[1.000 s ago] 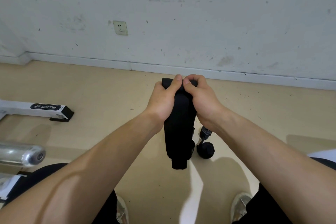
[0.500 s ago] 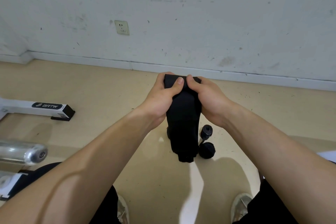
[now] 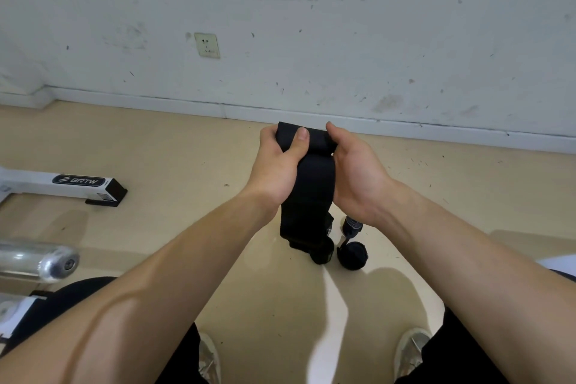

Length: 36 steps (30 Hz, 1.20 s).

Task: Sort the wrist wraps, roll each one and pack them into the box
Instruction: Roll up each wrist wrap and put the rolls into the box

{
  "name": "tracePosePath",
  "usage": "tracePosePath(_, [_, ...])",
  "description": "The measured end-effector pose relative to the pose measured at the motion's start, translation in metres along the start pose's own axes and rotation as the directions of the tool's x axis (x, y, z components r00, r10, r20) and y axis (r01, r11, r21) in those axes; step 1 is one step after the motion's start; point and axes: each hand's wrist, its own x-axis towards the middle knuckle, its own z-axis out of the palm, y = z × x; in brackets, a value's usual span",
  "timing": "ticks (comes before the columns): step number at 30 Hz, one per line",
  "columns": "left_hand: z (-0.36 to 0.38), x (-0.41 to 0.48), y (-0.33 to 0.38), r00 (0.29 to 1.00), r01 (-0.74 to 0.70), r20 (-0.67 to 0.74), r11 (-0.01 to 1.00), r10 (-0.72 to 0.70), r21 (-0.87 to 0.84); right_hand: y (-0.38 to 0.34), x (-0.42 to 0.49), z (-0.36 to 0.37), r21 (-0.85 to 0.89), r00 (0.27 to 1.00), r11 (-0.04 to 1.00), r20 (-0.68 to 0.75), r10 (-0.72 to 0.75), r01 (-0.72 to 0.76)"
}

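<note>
Wrap [image 3: 307,193] hangs lengthwise between my hands; left hand [image 3: 277,165] and right hand [image 3: 352,174] pinch its rolled top, equally near.

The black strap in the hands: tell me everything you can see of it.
The black strap looks like plain, matte woven fabric. Its top end is rolled into a small coil; the rest hangs loose. The left hand presses its thumb on the coil, and the right hand grips the coil's other side.

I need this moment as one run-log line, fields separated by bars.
step: rolling | left hand: thumb presses rolled top of wrist wrap | right hand: grips other side | tail: hangs down | box: unseen
</note>
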Motion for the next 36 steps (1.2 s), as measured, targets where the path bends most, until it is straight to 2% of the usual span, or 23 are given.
tracePosePath(3, [0.001, 0.0, -0.001, 0.999, -0.013, 0.048, 1.0, 0.012, 0.02, 0.001, 0.005, -0.002, -0.053, 0.995, 0.998, -0.09, -0.036, 0.032])
tracePosePath(7, [0.0, 0.004, 0.001, 0.994, -0.05, 0.096, 0.999, 0.048, 0.017, -0.002, 0.01, -0.003, -0.239, 0.977, 0.961, -0.121, -0.174, 0.142])
tracePosePath(12, [-0.007, 0.01, 0.004, 0.988, -0.052, 0.143, 0.998, 0.056, -0.037, -0.006, 0.011, -0.007, -0.172, 0.977, 0.968, -0.081, -0.199, 0.183])
tracePosePath(15, [-0.007, 0.01, 0.003, 0.988, 0.013, 0.156, 0.999, -0.006, -0.047, -0.007, 0.011, -0.007, -0.207, 0.972, 0.958, -0.086, -0.218, 0.196])
tracePosePath(18, [-0.006, 0.009, 0.003, 0.977, 0.049, 0.208, 0.999, -0.053, 0.023, -0.004, 0.013, -0.007, -0.262, 0.966, 0.942, -0.099, -0.24, 0.208])
tracePosePath(21, [-0.006, 0.009, 0.004, 0.979, 0.085, 0.187, 0.996, -0.084, 0.0, -0.001, 0.013, -0.005, -0.297, 0.959, 0.924, -0.072, -0.273, 0.241])
tracePosePath(27, [-0.009, 0.012, -0.001, 0.991, 0.009, 0.133, 1.0, -0.008, -0.003, -0.003, 0.012, -0.006, -0.224, 0.974, 0.951, -0.024, -0.226, 0.215])
tracePosePath(31, [-0.011, 0.012, 0.0, 0.982, -0.032, 0.185, 0.999, 0.03, 0.009, -0.005, 0.014, -0.009, -0.384, 0.98, 0.909, -0.04, -0.194, 0.164])
tracePosePath(34, [-0.013, 0.013, 0.0, 0.978, -0.032, 0.206, 0.999, 0.027, 0.02, 0.001, 0.017, -0.01, -0.486, 0.96, 0.845, -0.039, -0.276, 0.223])
tracePosePath(36, [-0.012, 0.013, 0.001, 0.977, -0.018, 0.214, 1.0, 0.017, 0.004, 0.002, 0.018, -0.011, -0.471, 0.948, 0.844, -0.045, -0.314, 0.257])
